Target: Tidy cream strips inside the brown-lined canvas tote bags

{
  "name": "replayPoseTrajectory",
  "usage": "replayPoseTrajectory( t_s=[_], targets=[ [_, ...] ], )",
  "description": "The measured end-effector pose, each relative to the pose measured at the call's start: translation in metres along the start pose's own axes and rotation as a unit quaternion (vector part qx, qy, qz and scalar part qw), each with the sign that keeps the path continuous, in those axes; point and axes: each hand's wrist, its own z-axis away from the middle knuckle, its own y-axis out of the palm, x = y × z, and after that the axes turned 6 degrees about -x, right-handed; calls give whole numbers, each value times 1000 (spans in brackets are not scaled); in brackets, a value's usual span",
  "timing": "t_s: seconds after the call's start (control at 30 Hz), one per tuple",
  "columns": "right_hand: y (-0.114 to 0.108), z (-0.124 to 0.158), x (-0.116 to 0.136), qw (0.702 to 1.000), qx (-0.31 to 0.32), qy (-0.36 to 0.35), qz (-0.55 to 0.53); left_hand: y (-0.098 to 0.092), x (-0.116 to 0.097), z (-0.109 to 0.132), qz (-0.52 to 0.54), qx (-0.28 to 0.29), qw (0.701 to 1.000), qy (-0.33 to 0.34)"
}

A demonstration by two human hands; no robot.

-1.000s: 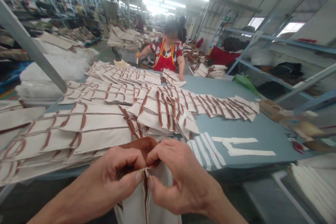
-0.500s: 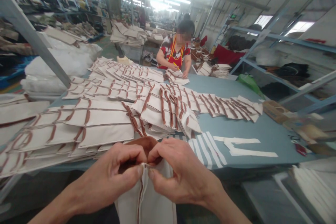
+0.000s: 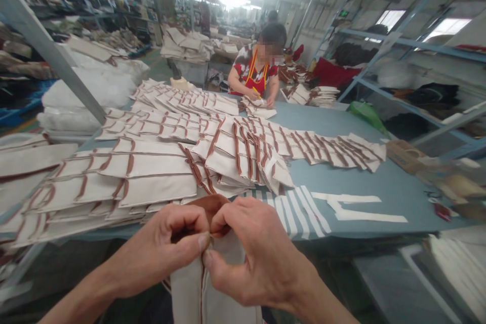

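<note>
A cream fabric piece (image 3: 220, 288) with brown edging hangs below my hands at the bottom centre, a seam running down its middle. My left hand (image 3: 172, 243) pinches the seam's top between thumb and fingers. Against it, my right hand (image 3: 252, 243) pinches the same piece, the thumbs nearly touching. A brown band (image 3: 210, 203) curves up behind the fingers. Just beyond lie overlapping cream pieces with brown seams (image 3: 155, 167) on the blue-grey table (image 3: 322, 121).
White strips (image 3: 304, 207) and cream strips (image 3: 368, 215) lie right of my hands. Across the table a person (image 3: 256, 73) in a red apron handles similar pieces. A slanted metal post (image 3: 56, 50) stands left; a green bag (image 3: 366, 115) and cardboard box (image 3: 402, 156) are at right.
The view has shifted slightly. My thumbs have moved closer together at the seam, and the hanging fabric has swung a little. Both hands keep their pinch.
</note>
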Motion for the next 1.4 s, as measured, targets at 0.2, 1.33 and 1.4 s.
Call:
replayPoseTrajectory(
  t_s=[0.2, 1.33, 1.4],
  targets=[
    [4, 2, 2, 1000, -11, 7, 14, -4, 8, 6, 17, 20, 1000, -3],
    [-9, -13, -9, 994, 67, -80, -25, -14, -14, 13, -237, -42, 963, 117],
    [-10, -17, -8, 993, 80, -82, -25, -13, -17, 14, -264, -50, 954, 135]
  ],
)
